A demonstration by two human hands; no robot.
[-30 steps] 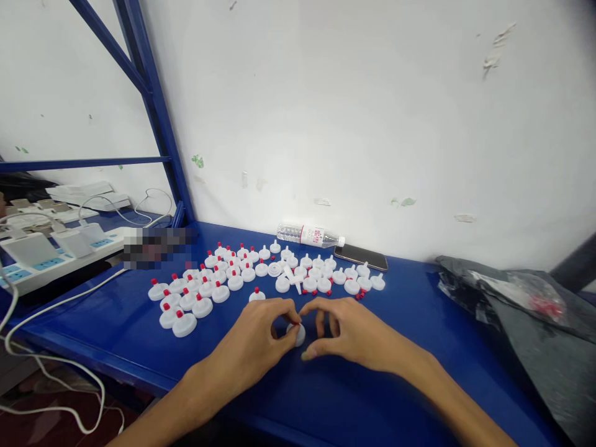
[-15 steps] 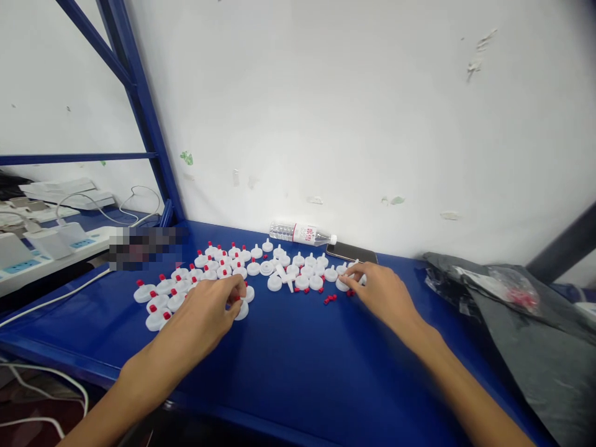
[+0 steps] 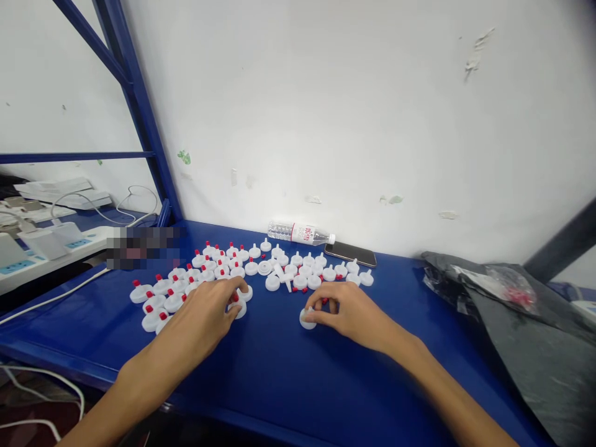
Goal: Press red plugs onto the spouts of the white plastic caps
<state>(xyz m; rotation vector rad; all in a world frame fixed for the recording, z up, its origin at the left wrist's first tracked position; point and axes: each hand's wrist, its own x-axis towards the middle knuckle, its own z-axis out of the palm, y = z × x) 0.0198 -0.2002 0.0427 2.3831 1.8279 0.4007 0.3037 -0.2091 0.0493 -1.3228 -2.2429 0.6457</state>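
The right hand [image 3: 338,310] has just come away from the cluster, pinching a white nozzle cap [image 3: 307,321] low over the open desk [image 3: 279,372], so that piece is now singled out. The left hand [image 3: 205,307] curls at a red-tipped cap [image 3: 240,309]; whether it's gripping, I can't tell.

1 head-worn camera looks forward and down over the blue table [image 3: 279,372] toward the wall [image 3: 349,124].
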